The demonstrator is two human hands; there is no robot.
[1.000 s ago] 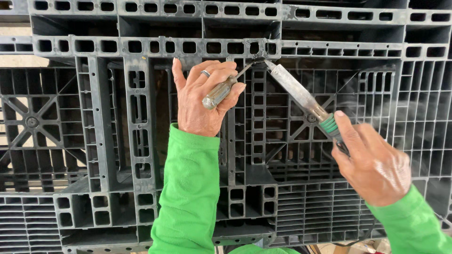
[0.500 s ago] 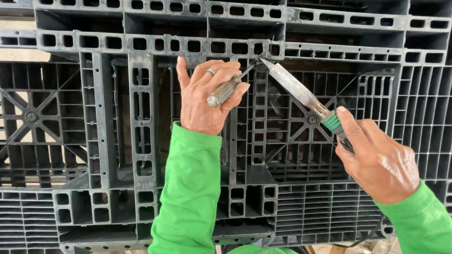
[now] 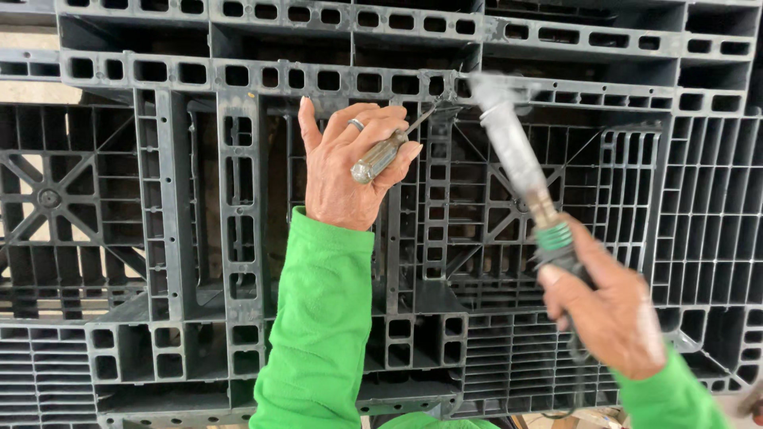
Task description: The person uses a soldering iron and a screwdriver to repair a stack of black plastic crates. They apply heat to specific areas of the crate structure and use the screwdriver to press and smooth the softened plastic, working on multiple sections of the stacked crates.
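Observation:
My left hand (image 3: pixel 347 163), in a green sleeve with a ring on one finger, is closed around the clear handle of a screwdriver (image 3: pixel 381 156). Its thin shaft points up and right at a rib of the black plastic pallet (image 3: pixel 199 238). My right hand (image 3: pixel 612 314) grips the green-banded end of a long grey metal tool (image 3: pixel 513 147), blurred by motion. That tool's upper end is near the pallet's horizontal rail, just right of the screwdriver tip.
The upright pallet fills the whole view with open cells, ribs and cross-braced panels. Light ground shows through gaps on the left and at the bottom right corner.
My right hand has swung the long metal tool, so it now stands steeper and is blurred. The left hand and screwdriver have stayed in place.

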